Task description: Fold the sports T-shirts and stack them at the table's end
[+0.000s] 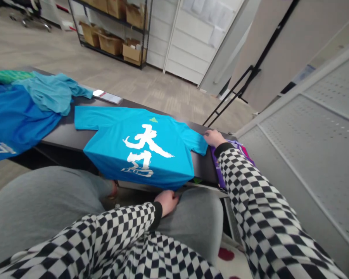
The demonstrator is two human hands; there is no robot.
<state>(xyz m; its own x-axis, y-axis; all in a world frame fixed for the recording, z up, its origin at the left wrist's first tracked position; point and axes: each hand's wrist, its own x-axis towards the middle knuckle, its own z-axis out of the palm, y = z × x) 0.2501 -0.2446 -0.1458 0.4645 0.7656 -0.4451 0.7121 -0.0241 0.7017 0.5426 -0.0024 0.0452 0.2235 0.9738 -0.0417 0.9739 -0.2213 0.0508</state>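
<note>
A turquoise T-shirt (139,147) with a large white brush-style print lies flat on a dark table (66,133), its hem at the near edge. My left hand (166,202) is at that hem, fingers curled over the cloth. My right hand (213,137) rests at the tip of the shirt's right-hand sleeve, and its fingertips touch the cloth. Farther along the table lie a bright blue shirt (14,120) and a crumpled pale teal garment (48,91). Both my sleeves are black-and-white checked.
A white flat packet (107,97) lies at the far table edge. A purple strap (219,170) hangs by the right end. My grey-clad knees (46,201) sit under the near edge. A perforated grey panel (302,155) stands to the right, and shelves of cardboard boxes (113,33) stand beyond on the carpet.
</note>
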